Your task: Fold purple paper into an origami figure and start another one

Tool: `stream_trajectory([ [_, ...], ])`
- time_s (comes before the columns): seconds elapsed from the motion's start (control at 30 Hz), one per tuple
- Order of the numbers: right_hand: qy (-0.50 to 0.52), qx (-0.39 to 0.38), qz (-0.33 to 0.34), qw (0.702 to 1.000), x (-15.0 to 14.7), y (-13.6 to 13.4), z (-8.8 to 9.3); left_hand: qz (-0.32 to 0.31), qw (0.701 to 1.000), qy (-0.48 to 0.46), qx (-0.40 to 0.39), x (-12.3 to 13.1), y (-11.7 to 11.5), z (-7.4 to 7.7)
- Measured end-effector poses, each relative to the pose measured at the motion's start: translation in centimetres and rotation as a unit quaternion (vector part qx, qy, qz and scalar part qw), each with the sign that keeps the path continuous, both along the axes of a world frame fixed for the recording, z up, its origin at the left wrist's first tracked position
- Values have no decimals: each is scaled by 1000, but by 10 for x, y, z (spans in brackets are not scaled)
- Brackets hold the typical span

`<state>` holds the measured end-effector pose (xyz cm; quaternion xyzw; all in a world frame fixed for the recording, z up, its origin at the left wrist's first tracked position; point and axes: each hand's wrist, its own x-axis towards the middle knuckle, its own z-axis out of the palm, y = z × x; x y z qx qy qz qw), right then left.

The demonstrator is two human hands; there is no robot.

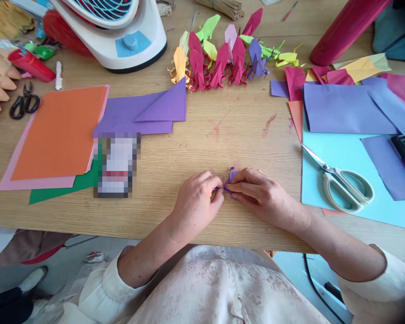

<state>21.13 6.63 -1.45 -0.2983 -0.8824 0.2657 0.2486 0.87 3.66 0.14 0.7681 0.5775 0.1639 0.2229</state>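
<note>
So both hands are working close together near the front edge of the bench [175, 157], right in front of the person, and there's one small bit of folded purple paper [233, 175] between them. The left hand [202, 193] has its thumb and fingertips pinched together on the left end of it, and the right hand [265, 191] is closed on the other side, thumb under and fingers over, with a thin curled purple strip poking up just past the fingertips. The fingers cover most of the piece, so I can't tell its full shape. Farther back there's a cluster of folded paper figures [220, 65] in red, orange, yellow, green, pink and purple, with the base of a white fan [104, 47] to the left of them. Over on the left an orange sheet [59, 135] lies on top of a pink sheet [40, 182] and a green sheet [64, 192], next to some purple sheets [131, 110] and a pixelated rectangle [116, 164]. On the right, pale-handled scissors [330, 170] lie on a light blue sheet [334, 148], and a folded purple-blue sheet [347, 108] overlaps its far part. Behind that stands a tilted-looking red cylinder [349, 31].
</note>
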Motion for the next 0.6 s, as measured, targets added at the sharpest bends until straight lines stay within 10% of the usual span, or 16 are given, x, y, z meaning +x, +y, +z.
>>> stream_trajectory([
  [0.6,-31,51,18,998,1,0,4,-28,999,0,-40,-2,7,8],
])
